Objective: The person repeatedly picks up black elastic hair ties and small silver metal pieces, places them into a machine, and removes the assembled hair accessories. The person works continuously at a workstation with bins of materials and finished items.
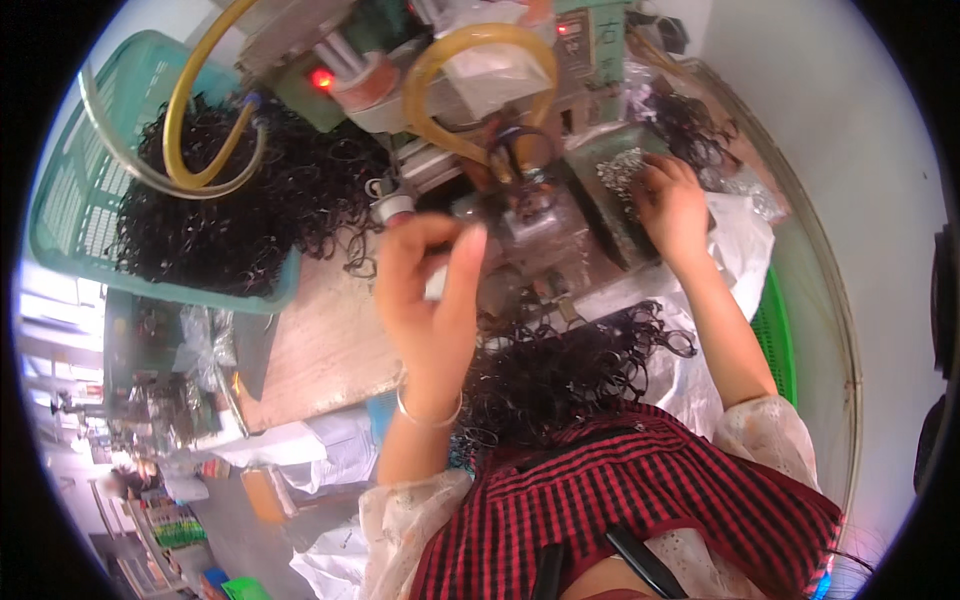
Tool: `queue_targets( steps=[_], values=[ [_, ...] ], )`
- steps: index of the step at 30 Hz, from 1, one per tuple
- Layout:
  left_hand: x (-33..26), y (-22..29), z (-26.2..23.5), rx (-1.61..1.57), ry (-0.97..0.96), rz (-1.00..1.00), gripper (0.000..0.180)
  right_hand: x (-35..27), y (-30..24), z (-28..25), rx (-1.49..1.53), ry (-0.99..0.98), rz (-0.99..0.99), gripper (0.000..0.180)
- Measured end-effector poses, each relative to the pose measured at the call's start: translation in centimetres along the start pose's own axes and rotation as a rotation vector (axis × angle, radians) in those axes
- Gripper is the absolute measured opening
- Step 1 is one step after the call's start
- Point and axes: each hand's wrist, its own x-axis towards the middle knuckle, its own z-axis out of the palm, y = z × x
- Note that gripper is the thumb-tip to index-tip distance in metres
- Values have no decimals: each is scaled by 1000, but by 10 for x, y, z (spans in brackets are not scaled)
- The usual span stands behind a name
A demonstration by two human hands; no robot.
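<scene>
My left hand (430, 300) is raised in front of the machine, a little blurred. Its thumb and curled forefinger come together in a pinch, and I cannot make out what is between them. My right hand (675, 205) reaches to a dark flat tray on the machine's right. Its bent fingers press among small shiny silver metal pieces (618, 172); the fingertips are partly hidden. Between the hands is the press machine's metal work area (530, 222). A heap of black curly loops (570, 375) lies on my lap.
A teal basket (60, 240) full of black loops stands at the left on the wooden table (325, 350). Yellow hoses (485, 35) curve over the machine. More black loops (690, 125) lie at the far right, near the white wall. A green basket (772, 335) is beside my right forearm.
</scene>
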Motion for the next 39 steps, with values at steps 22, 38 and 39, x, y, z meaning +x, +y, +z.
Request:
queue_targets(
  steps=[22, 38, 39],
  values=[
    [21, -166, -170, 1149, -413, 182, 26, 13, -14, -4, 365, -74, 305, 15],
    [5, -117, -99, 76, 279, -54, 9, 28, -109, -17, 1014, -64, 235, 32],
    [5, -102, -90, 59, 289, -11, 9, 25, -112, -15, 1042, -56, 252, 34]
  ],
)
